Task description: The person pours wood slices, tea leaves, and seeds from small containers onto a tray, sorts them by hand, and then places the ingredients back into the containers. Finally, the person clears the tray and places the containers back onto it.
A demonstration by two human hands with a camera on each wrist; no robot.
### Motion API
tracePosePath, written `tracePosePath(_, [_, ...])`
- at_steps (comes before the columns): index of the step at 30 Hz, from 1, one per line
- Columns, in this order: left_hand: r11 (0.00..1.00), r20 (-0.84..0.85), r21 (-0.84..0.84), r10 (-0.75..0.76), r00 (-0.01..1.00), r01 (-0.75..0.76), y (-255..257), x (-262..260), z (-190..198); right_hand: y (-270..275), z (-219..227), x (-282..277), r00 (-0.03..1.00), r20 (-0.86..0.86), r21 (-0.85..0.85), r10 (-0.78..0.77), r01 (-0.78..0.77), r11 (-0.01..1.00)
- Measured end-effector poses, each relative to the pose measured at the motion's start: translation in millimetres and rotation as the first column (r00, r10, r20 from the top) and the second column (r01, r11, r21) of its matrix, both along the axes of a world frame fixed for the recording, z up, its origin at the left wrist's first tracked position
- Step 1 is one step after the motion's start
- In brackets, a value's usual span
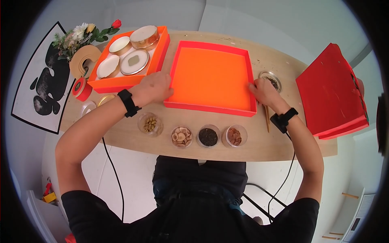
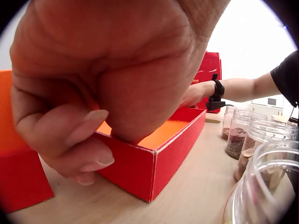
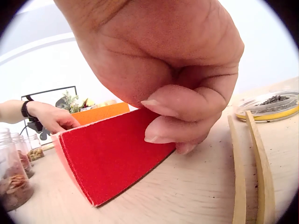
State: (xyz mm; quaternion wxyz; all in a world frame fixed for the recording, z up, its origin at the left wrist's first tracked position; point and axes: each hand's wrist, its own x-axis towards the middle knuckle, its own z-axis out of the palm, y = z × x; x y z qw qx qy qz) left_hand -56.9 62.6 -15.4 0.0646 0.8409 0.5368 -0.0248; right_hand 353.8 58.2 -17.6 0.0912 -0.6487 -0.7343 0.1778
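Observation:
A shallow box tray (image 1: 211, 77), orange inside with red sides, lies on the wooden table. My left hand (image 1: 153, 87) grips its left wall; in the left wrist view the thumb of that hand (image 2: 107, 60) is inside the wall and the curled fingers are outside. At the opposite side my right hand (image 1: 265, 93) pinches the right wall. The right wrist view shows the fingers of this hand (image 3: 182, 102) curled against the red outer face (image 3: 112, 154).
Left: an orange box (image 1: 165, 44) with several round tins, flowers (image 1: 79, 34), a red roll (image 1: 82, 90). Front: several jars, one with dark leaves (image 1: 208, 137). Right: wooden tongs (image 1: 267, 119), a glass dish (image 1: 276, 75), a red box (image 1: 332, 93).

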Motion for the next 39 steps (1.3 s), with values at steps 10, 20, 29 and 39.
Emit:
tracePosePath(10, [0.99,0.243,0.075,0.096,0.965,-0.117,-119,-38,69,-104,84,-22,0.991,-0.13,0.224,0.001,0.028,0.974])
tracePosePath(20, [0.988,0.415,-0.118,0.139,0.899,-0.098,-163,-59,19,-168,38,-55,0.918,-0.069,0.053,0.39,-0.387,0.921])
tracePosePath(29, [0.952,0.545,-0.155,0.305,0.781,-0.264,-149,-59,36,-152,88,-55,0.949,-0.166,0.115,0.268,-0.251,0.961])
tracePosePath(39, [0.985,0.49,0.154,-0.144,0.86,0.077,18,54,52,33,51,-64,0.986,0.113,0.184,0.121,-0.14,0.973])
